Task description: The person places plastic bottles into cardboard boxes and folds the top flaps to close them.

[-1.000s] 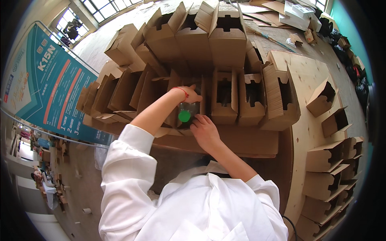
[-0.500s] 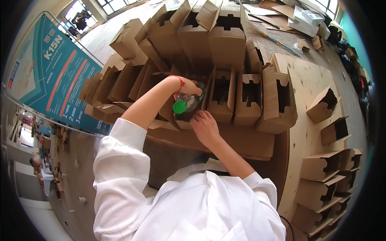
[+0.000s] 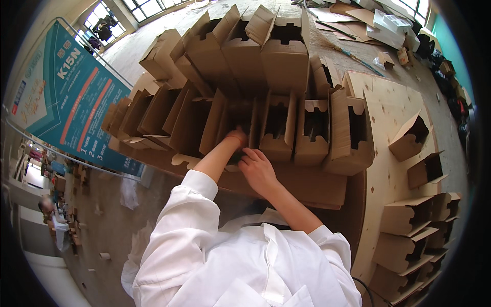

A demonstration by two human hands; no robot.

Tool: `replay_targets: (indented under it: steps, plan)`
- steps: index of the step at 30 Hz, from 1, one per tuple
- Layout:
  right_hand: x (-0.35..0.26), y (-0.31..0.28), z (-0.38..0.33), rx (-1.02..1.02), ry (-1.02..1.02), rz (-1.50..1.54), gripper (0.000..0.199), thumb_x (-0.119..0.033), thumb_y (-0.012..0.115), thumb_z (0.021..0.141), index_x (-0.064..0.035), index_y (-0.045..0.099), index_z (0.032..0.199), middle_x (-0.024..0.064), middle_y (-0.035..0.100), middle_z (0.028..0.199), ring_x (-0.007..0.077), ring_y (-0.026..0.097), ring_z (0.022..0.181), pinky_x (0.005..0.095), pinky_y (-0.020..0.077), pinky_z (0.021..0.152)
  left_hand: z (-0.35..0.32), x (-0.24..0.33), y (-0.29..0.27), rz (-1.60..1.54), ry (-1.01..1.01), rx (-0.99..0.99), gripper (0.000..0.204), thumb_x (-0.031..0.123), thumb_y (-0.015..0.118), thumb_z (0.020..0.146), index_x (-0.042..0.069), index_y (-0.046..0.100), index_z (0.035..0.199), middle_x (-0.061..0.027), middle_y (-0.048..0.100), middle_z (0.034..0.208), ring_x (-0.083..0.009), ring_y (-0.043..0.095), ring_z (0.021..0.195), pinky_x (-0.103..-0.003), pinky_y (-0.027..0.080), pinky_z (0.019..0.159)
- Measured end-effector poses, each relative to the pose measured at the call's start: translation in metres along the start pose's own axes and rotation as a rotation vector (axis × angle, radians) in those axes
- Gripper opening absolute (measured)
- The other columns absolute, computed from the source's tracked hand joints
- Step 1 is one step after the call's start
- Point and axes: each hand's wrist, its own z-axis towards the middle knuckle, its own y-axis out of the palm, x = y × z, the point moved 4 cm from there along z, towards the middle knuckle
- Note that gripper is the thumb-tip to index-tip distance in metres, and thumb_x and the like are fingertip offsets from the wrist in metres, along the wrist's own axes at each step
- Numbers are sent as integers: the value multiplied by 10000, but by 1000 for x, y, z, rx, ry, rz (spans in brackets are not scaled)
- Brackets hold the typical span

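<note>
My left hand (image 3: 237,135) reaches down into an open cardboard box (image 3: 214,134) in the near row. A red band circles its wrist; the fingers are hidden in the dark inside. At the front rim of the same box, my right hand (image 3: 257,168) has its fingers curled over the edge, gripping the cardboard. The green-capped clear plastic bottle cannot be made out now. To the right of my hands stand more open boxes, including one with notched flaps (image 3: 279,123).
Taller open cartons (image 3: 286,56) form a row behind. A plywood board (image 3: 381,107) carries several more open boxes (image 3: 409,210) at the right. A blue banner stand (image 3: 76,92) stands at the left. Flattened cardboard and rubbish bags lie at the far right.
My left hand has moved down into the box with the bottle, which has gone out of sight. My right hand stays at the front rim, slightly lower.
</note>
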Motion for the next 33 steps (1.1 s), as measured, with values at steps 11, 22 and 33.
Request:
replay_targets:
  steps: [11,22,33]
  plan:
    - [-3,6,13,223,38,69,227,-50,572,740,-32,587,965,82,637,996,237,568,1066,362,444,908,7,0,5,212,325,-47,563,390,540,895,92,458,1365,-213,592,1238,-325,582,1150,-389,473,938]
    - [-2,15,9,242,57,-71,283,-49,593,737,-13,632,1015,123,555,1256,248,542,1151,381,448,962,-119,30,-118,150,459,336,450,165,598,826,59,554,1262,-216,574,1237,-366,595,1087,-424,489,917]
    - [-7,30,17,172,125,88,367,-18,562,771,14,590,1136,164,483,1344,300,508,1224,360,510,923,-104,19,-98,103,466,671,687,60,548,789,24,310,1432,-189,400,1395,-339,427,1270,-416,469,975]
